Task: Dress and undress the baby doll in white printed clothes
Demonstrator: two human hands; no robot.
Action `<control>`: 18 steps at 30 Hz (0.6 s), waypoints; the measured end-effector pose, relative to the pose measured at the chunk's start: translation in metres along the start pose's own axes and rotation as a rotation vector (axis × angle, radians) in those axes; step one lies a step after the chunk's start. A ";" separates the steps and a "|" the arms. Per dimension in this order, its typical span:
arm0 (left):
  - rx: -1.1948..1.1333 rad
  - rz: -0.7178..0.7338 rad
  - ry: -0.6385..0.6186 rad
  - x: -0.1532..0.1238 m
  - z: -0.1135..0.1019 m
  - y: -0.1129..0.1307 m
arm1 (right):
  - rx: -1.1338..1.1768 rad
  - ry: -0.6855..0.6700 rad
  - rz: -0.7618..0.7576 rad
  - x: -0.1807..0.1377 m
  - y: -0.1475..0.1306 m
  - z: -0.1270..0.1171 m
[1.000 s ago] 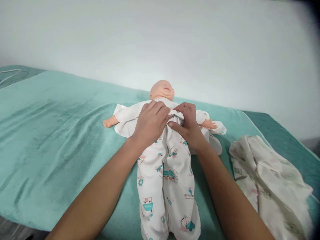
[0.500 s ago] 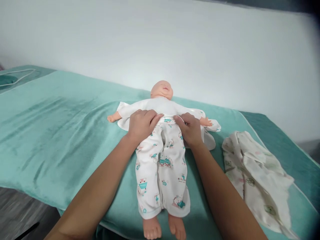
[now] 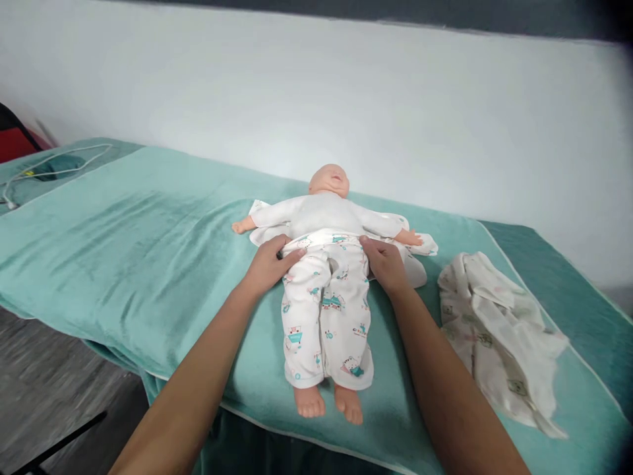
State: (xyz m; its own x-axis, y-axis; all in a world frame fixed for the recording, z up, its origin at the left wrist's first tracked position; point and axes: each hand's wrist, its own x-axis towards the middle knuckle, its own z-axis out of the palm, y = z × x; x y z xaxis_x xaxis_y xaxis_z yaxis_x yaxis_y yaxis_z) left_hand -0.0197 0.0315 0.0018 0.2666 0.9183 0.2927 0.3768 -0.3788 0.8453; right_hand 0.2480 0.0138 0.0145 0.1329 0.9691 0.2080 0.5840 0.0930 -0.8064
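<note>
A baby doll (image 3: 324, 212) lies on its back, arms spread and head toward the wall. White printed pants (image 3: 326, 303) cover its legs, with both feet showing below the cuffs. My left hand (image 3: 270, 264) grips the waistband at the doll's hip, thumb on top and fingers tucked behind the cloth. At the opposite hip, my right hand (image 3: 386, 264) pinches the waistband, its fingers partly hidden beneath. Under the doll's arms and back lies an opened white printed shirt (image 3: 414, 267), its sleeve end sticking out past one hand.
A crumpled white printed garment (image 3: 499, 336) lies to the right on the teal cover (image 3: 123, 264). A white cable (image 3: 74, 165) loops at the far left. Behind the doll stands a white wall (image 3: 316, 99). The table's front edge runs just below the doll's feet.
My hands have moved apart from the middle of the waistband to the doll's two hips, still on the pants. The view has shifted slightly, showing more of the left side.
</note>
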 end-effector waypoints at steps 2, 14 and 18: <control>-0.065 -0.033 -0.027 -0.007 -0.002 -0.001 | 0.048 -0.094 -0.008 -0.004 0.000 -0.004; -0.427 -0.179 -0.090 -0.010 0.002 -0.003 | 0.158 -0.281 0.021 -0.018 -0.004 -0.011; -0.401 -0.163 -0.068 0.005 0.007 0.000 | 0.097 -0.132 -0.016 -0.014 -0.008 -0.003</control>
State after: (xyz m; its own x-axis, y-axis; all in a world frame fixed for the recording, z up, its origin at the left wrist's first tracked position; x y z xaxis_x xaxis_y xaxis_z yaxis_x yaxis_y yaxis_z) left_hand -0.0119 0.0352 -0.0003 0.2950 0.9477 0.1219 0.0479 -0.1421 0.9887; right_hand 0.2440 -0.0011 0.0201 0.0137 0.9884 0.1515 0.5044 0.1239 -0.8545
